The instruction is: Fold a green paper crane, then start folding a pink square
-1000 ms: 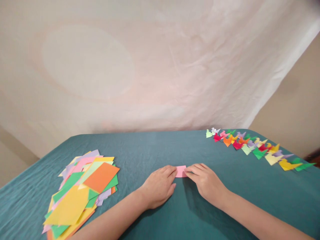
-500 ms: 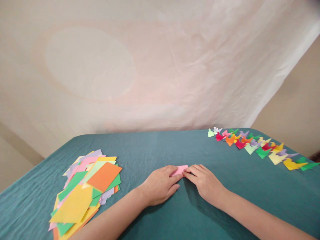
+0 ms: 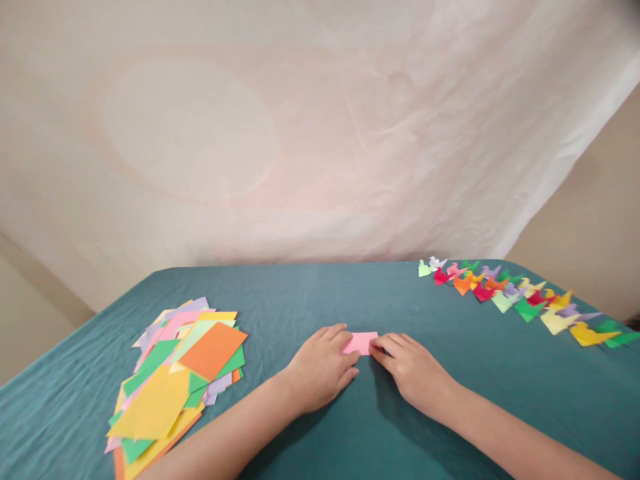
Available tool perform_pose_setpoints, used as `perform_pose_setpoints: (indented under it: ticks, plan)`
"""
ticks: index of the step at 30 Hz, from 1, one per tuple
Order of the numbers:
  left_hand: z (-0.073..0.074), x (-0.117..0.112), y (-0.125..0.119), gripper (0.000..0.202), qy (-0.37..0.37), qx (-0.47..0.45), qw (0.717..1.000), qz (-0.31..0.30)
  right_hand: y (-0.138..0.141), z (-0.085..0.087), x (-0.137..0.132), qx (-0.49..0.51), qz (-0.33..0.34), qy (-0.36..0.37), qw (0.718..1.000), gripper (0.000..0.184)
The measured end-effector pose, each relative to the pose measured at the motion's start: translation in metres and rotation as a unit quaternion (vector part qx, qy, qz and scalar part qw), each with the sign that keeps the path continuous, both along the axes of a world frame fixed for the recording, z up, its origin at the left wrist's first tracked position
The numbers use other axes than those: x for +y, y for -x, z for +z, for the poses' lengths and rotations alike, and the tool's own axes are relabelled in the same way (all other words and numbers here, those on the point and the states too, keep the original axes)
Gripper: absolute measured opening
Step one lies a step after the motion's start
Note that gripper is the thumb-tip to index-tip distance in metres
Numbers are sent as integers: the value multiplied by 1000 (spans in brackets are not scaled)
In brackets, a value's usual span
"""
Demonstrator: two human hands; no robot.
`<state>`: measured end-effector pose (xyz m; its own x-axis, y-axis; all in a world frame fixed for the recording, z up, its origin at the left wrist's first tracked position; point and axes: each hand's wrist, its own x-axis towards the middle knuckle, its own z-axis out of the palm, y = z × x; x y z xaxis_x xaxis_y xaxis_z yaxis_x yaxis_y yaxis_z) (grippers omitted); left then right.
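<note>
A small folded piece of pink paper point(image 3: 361, 343) lies on the tablecloth between my two hands. My left hand point(image 3: 325, 367) rests palm down at its left end, fingers stretched and slightly spread, some touching the paper and covering its left edge. With thumb and fingertips, my right hand point(image 3: 407, 363) pinches the paper's right end, hiding that corner. The middle of the pink piece shows as a flat strip, wider than it is deep.
Left of my arm lies a loose pile of coloured paper squares point(image 3: 185, 373), an orange one near the top. Rows of folded paper birds point(image 3: 505, 300) in many colours stand at the far right. The green cloth point(image 3: 300, 293) covers the table; a pale sheet point(image 3: 310, 147) hangs behind.
My left fingers have slid back a little to the left, so more of the pink paper shows. My right hand stays pinched at the right end. The view has shifted slightly.
</note>
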<state>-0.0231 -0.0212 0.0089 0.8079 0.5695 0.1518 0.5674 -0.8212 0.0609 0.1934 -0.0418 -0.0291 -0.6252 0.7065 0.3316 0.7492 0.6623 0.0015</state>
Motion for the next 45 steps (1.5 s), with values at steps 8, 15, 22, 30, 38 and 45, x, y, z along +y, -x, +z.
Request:
perform_pose_setpoints:
  ticks: [8,15,22,30,38,45]
  plan:
    - [17,-11,1,27,-18,63,997,47,1,2,0,3,-6,7,1000,24]
    - [18,-17,-4,31,-71,110,989,65,-4,5,0,3,2,21,1000,27]
    - [5,-19,-11,24,-68,141,985,79,-7,-4,2,81,10,17,996,30]
    - [20,-27,-10,23,-10,167,979,119,-12,2,6,242,-29,133,961,33]
    - [28,26,4,26,86,-27,993,75,-1,10,33,251,-72,196,945,34]
    - [-13,54,-15,44,150,-327,927,104,16,17,36,236,-69,235,940,48]
